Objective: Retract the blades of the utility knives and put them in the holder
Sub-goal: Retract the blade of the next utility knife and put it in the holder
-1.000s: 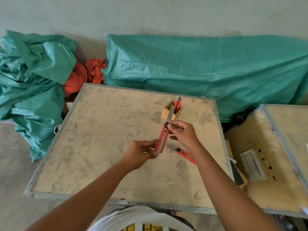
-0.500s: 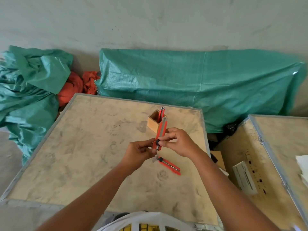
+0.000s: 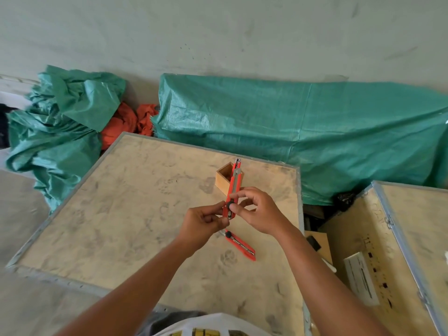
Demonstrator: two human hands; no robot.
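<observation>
Both hands hold one knife (image 3: 233, 190) up over the table (image 3: 126, 214), just in front of the holder (image 3: 224, 177). The left hand (image 3: 206, 223) is pinched shut on the knife's near end; the right hand (image 3: 257, 209) is clamped around the black slider (image 3: 229, 204). The knife's long axis points away from the person, its far tip overlapping the holder, so the drop looks like a short push forward. Another knife (image 3: 238, 161) already stands in the holder. A third knife (image 3: 240, 244) lies flat well in front of the holder, under the hands, with the right hand likely nearer.
</observation>
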